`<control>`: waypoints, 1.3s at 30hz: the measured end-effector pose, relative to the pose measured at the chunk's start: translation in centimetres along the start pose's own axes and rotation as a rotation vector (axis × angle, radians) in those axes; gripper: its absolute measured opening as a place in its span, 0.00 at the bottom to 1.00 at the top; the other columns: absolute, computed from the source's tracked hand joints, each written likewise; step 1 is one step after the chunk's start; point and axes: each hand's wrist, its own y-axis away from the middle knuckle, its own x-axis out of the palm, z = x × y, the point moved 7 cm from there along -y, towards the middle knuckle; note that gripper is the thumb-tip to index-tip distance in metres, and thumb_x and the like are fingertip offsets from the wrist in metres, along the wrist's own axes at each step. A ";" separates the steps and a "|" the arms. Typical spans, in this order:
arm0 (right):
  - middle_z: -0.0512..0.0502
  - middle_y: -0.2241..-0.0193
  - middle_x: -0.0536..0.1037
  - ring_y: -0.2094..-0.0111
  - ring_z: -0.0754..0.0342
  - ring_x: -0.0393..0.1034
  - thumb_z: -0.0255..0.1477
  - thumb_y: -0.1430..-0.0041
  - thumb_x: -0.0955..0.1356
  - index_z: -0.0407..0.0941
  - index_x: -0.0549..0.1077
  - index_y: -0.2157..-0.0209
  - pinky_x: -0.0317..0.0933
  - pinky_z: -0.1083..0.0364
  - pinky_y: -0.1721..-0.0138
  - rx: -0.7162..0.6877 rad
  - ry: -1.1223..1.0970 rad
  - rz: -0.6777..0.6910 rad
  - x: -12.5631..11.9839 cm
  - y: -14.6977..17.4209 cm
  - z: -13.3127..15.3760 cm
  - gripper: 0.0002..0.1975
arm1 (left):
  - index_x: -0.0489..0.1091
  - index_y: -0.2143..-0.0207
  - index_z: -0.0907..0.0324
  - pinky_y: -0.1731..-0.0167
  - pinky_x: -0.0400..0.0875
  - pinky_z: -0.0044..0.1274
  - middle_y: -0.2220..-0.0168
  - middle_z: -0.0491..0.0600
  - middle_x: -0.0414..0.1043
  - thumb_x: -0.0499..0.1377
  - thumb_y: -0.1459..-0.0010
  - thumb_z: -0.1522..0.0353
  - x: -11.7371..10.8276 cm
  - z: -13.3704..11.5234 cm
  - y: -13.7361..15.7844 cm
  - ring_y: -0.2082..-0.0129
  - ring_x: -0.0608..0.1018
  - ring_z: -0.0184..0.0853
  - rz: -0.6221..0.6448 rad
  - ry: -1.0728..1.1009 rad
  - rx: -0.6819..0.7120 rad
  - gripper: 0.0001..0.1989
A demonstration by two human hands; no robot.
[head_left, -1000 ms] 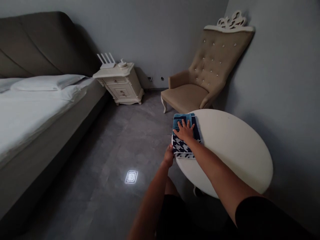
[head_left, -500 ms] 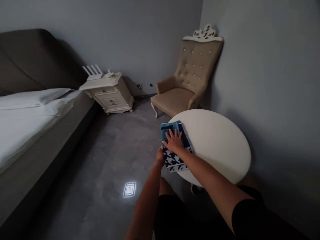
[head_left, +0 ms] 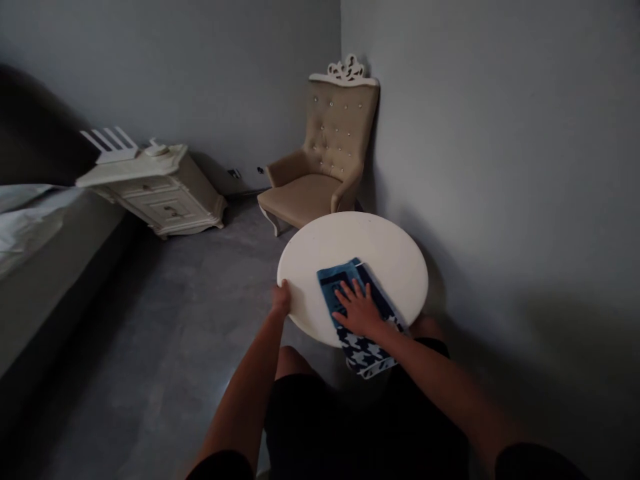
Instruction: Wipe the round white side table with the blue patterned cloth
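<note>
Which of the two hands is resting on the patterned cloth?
The right hand: it lies spread on the blue patterned cloth. The left hand is apart from the cloth, at the edge of the white table.

Single head cam, worn up top, looks fwd & down past the person's own forearms [head_left: 247,393] at btm of pic. Table [head_left: 350,237] is close, nr ctr, seen from above. View faces rm corner [head_left: 341,40]; chair [head_left: 320,160] farther back, nightstand [head_left: 165,200] off L, bed [head_left: 55,247] cut by L edge.
</note>
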 end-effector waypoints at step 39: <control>0.48 0.15 0.32 0.15 0.27 0.29 0.49 0.20 0.53 0.48 0.54 0.14 0.39 0.20 0.21 0.400 0.284 0.116 -1.9 5.2 -17.4 0.42 | 0.76 0.42 0.62 0.40 0.76 0.42 0.40 0.71 0.82 0.52 0.20 0.53 1.2 2.1 -0.3 0.38 0.84 0.59 -0.043 0.013 -0.035 0.24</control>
